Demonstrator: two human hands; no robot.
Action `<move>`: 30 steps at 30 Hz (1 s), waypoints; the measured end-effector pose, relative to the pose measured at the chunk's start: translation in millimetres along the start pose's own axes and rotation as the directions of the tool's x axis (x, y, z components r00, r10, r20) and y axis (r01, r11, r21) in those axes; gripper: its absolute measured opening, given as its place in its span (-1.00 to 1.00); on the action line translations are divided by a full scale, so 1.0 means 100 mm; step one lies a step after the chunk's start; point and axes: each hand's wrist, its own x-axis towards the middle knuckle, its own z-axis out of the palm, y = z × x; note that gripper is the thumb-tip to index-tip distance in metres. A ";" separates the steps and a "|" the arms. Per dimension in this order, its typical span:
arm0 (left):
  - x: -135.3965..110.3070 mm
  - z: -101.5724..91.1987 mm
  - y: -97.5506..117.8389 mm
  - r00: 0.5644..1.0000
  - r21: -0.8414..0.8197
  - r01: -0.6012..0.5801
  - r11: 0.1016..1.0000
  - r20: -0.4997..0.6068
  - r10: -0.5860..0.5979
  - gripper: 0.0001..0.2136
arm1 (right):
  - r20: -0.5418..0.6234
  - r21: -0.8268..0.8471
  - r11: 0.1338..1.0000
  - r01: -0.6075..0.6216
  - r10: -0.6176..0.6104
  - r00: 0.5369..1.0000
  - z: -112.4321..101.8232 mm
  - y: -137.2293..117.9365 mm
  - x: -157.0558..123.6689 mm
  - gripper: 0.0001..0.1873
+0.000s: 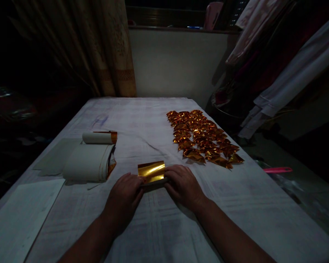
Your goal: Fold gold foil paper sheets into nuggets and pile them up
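A small sheet of gold foil paper (pixel 151 171) lies on the white cloth-covered table (pixel 153 128) near the front middle. My left hand (pixel 126 195) pinches its left near edge with closed fingers. My right hand (pixel 182 184) grips its right near edge, fingers curled over it. The paper's near edge looks folded or rolled between both hands. The shiny gold face points up.
A pile of several folded gold foil pieces (pixel 204 138) lies at the right back. A stack of white-backed sheets (pixel 89 160) with curled tops sits at the left, flat pale sheets (pixel 19 215) beside it. Clothes hang at the right, a curtain at the back left.
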 end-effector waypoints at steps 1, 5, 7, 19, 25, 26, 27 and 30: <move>0.00 0.00 0.00 1.000 0.004 0.003 1.000 -0.003 -0.003 -0.87 | 0.003 0.017 1.000 -0.002 0.002 1.000 0.00 0.01 0.00 -0.75; -0.01 0.00 -0.02 0.998 0.001 0.053 0.999 -0.040 -0.053 -0.85 | -0.035 0.082 0.996 -0.016 0.019 0.999 0.00 0.03 0.00 -0.77; -0.02 0.00 -0.03 0.992 -0.030 0.103 0.994 -0.068 -0.105 -0.84 | -0.069 0.112 0.993 -0.028 0.036 0.997 0.01 0.04 0.00 -0.85; 0.03 -0.01 0.05 0.862 -0.559 0.404 0.724 -0.032 -0.506 -0.53 | -0.060 0.496 0.791 -0.359 0.444 0.894 0.01 -0.13 0.12 -0.83; 0.03 0.03 0.02 0.829 -0.615 0.412 0.672 -0.052 -0.556 -0.45 | -0.062 0.475 0.775 -0.418 0.503 0.862 0.00 -0.17 0.20 -0.80; 0.03 0.04 0.00 0.832 -0.593 0.408 0.694 -0.071 -0.550 -0.46 | -0.055 0.444 0.784 -0.434 0.507 0.860 0.00 -0.16 0.20 -0.80; 0.02 0.06 -0.02 0.841 -0.560 0.395 0.728 -0.099 -0.533 -0.47 | -0.051 0.403 0.796 -0.452 0.512 0.857 0.01 -0.14 0.20 -0.81; -0.02 0.08 -0.06 0.898 -0.382 0.298 0.875 -0.197 -0.392 -0.57 | -0.049 0.235 0.834 -0.499 0.523 0.851 0.03 -0.08 0.19 -0.85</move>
